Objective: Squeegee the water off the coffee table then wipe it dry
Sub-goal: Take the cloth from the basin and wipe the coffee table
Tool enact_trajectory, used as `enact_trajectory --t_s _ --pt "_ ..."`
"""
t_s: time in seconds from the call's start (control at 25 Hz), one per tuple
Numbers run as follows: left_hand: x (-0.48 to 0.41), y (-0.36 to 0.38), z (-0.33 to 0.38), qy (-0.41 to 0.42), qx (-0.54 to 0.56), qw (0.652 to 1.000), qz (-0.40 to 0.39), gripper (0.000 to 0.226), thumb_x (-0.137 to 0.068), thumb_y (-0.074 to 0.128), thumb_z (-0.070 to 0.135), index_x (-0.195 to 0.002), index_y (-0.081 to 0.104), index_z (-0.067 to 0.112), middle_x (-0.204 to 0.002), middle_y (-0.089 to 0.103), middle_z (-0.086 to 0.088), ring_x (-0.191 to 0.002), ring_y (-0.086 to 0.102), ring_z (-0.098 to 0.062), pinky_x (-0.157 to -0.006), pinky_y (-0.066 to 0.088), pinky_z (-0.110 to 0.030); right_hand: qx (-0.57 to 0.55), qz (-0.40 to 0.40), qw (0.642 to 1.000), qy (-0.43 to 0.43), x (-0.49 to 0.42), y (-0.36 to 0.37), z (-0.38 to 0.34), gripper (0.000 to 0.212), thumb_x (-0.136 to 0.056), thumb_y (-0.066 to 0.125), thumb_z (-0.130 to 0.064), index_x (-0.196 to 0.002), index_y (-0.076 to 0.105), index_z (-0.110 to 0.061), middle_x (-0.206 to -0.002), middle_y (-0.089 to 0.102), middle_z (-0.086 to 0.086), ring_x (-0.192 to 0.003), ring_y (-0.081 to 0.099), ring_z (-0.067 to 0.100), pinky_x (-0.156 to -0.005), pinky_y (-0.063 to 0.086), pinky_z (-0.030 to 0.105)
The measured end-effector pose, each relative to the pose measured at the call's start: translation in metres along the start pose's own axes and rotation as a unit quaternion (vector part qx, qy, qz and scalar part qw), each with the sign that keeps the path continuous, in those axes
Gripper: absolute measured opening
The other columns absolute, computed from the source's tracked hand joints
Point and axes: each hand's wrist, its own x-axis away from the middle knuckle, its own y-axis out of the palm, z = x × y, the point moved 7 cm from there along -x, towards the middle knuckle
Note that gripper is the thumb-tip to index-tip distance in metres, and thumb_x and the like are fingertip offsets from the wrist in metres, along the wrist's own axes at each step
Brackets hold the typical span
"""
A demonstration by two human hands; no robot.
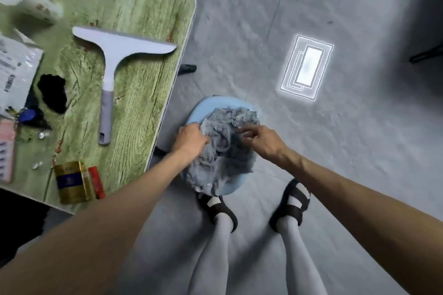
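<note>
The grey cloth [225, 148], heaped on the blue stool [215, 108], is grasped by both hands' grips: left hand [190, 139], right hand [261, 141]. The squeegee [119, 55] is laid flat on the counter [143, 7].

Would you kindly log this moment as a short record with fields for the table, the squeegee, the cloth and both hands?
table: green wood-grain top, clutter along its left side
squeegee: white and grey, lying flat on the table, not held
cloth: grey rag, bunched on a light blue stool beside the table
left hand: gripping the cloth's left side
right hand: pinching the cloth's upper right part
stage: apparently picking up the cloth
</note>
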Motion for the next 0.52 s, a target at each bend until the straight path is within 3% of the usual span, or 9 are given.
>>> enact_trajectory --t_s 0.12,0.24,0.32,0.4,0.52 --pt "0.054 -0.042 0.062 0.085 0.04 0.996 -0.005 0.026 -0.081 0.072 0.024 -0.102 0.063 0.011 -0.102 0.071 -0.013 -0.095 0.066 -0.032 -0.084 0.052 -0.04 -0.112 0.003 0.993 -0.026 0.054 -0.055 -0.023 0.025 -0.085 0.065 -0.008 -0.106 0.072 -0.02 -0.094 0.069 0.001 -0.083 0.06 0.013 -0.077 0.045 0.023" --pt "0.123 -0.097 0.154 0.165 0.072 0.984 -0.016 0.027 -0.076 0.077 0.023 -0.096 0.064 0.012 -0.097 0.072 -0.011 -0.095 0.067 -0.03 -0.088 0.052 -0.045 -0.202 -0.014 0.974 -0.099 0.135 -0.121 -0.064 0.05 -0.082 0.069 0.001 -0.125 0.058 -0.022 -0.113 0.065 0.005 -0.095 0.062 0.016 -0.089 0.049 0.03" --pt "0.169 -0.129 0.219 0.198 0.1 0.975 -0.023 0.028 -0.07 0.08 0.027 -0.09 0.065 0.014 -0.093 0.073 -0.01 -0.089 0.068 -0.028 -0.085 0.053 -0.043 -0.234 -0.022 0.96 -0.152 0.191 -0.167 -0.09 0.071 -0.078 0.076 -0.002 -0.135 0.044 -0.028 -0.124 0.06 -0.004 -0.108 0.059 0.007 -0.09 0.049 0.021" --pt "0.227 -0.157 0.295 0.223 0.149 0.963 -0.032 0.03 -0.062 0.078 0.03 -0.083 0.065 0.014 -0.086 0.072 -0.011 -0.078 0.065 -0.024 -0.074 0.05 -0.038 -0.266 0.0 0.943 -0.198 0.253 -0.231 -0.109 0.085 -0.073 0.081 -0.002 -0.136 0.033 -0.035 -0.125 0.056 -0.017 -0.108 0.055 -0.01 -0.083 0.044 0.006" --pt "0.324 -0.181 0.409 0.263 0.202 0.942 -0.055 0.013 -0.069 0.076 0.021 -0.079 0.069 0.016 -0.081 0.073 -0.007 -0.076 0.067 -0.024 -0.069 0.052 -0.037 -0.289 0.057 0.926 -0.237 0.348 -0.33 -0.12 0.097 -0.071 0.081 0.002 -0.139 0.023 -0.035 -0.13 0.054 -0.014 -0.113 0.055 -0.01 -0.087 0.045 0.009"
